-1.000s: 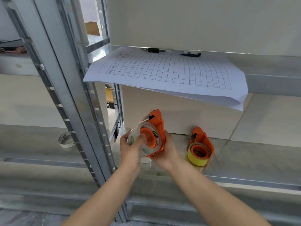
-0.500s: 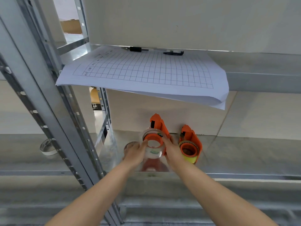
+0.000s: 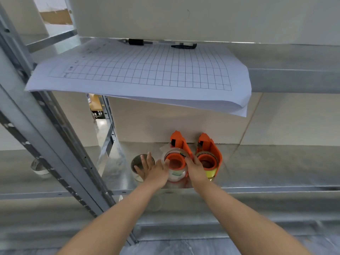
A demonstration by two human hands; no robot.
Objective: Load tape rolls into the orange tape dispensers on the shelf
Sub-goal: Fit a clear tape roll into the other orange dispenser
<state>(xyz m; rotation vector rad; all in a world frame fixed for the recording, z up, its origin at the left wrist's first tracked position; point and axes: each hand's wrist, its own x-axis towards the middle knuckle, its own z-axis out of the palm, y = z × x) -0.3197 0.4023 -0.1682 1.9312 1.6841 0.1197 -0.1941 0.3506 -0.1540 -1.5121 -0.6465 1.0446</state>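
Observation:
Two orange tape dispensers stand side by side on the metal shelf (image 3: 257, 168). The left dispenser (image 3: 179, 144) carries a clear tape roll (image 3: 174, 174) around its orange hub. The right dispenser (image 3: 208, 146) holds a yellow tape roll (image 3: 211, 173). My right hand (image 3: 196, 169) grips the left dispenser from its right side, between the two dispensers. My left hand (image 3: 154, 170) rests flat against the clear roll's left side, fingers spread, thumb on the roll's rim. Another clear tape roll (image 3: 136, 162) lies on the shelf behind my left fingers.
A gridded paper sheet (image 3: 143, 74) overhangs the upper shelf above the dispensers, with a black pen (image 3: 137, 41) and a black clip (image 3: 184, 46) behind it. A slanted metal upright (image 3: 55, 137) runs at left. A further tape roll (image 3: 37, 167) sits on the neighbouring left shelf.
The dispenser with the clear roll went from being held up in both hands to standing on the shelf beside the other dispenser. My left hand's fingers have spread open against the roll.

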